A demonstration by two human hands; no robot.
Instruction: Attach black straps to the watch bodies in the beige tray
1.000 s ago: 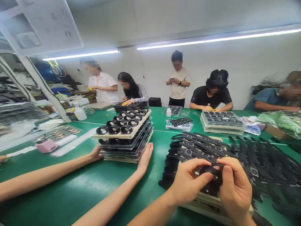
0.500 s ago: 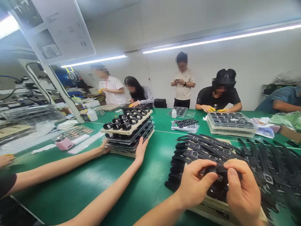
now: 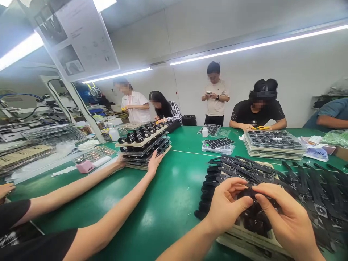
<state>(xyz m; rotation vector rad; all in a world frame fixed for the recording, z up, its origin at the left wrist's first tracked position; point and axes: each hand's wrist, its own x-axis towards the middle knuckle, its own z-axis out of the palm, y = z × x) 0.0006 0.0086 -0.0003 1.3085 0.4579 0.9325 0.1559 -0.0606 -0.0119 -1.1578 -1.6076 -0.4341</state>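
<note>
My left hand (image 3: pixel 228 206) and my right hand (image 3: pixel 288 214) meet over a stack of beige trays (image 3: pixel 244 243) at the lower right. Between their pinched fingers is a small black piece, mostly hidden; it looks like part of a watch strap. Dark watch parts (image 3: pixel 255 221) lie in the top tray just beneath. Behind my hands, black watches with straps (image 3: pixel 231 170) are piled in layers. More black straps (image 3: pixel 320 210) are spread out to the right of my right hand.
At left, a co-worker's hands hold a stack of watch trays (image 3: pixel 144 143). A pink bottle (image 3: pixel 85 165) stands beyond the forearms. Further back are a white bottle (image 3: pixel 205 131), clear trays (image 3: pixel 274 143) and several people across the green table (image 3: pixel 163 217).
The view has shifted slightly left. The co-worker's tray stack has moved a little away to the left. My hands remain together over the trays, fingers slightly shifted.
</note>
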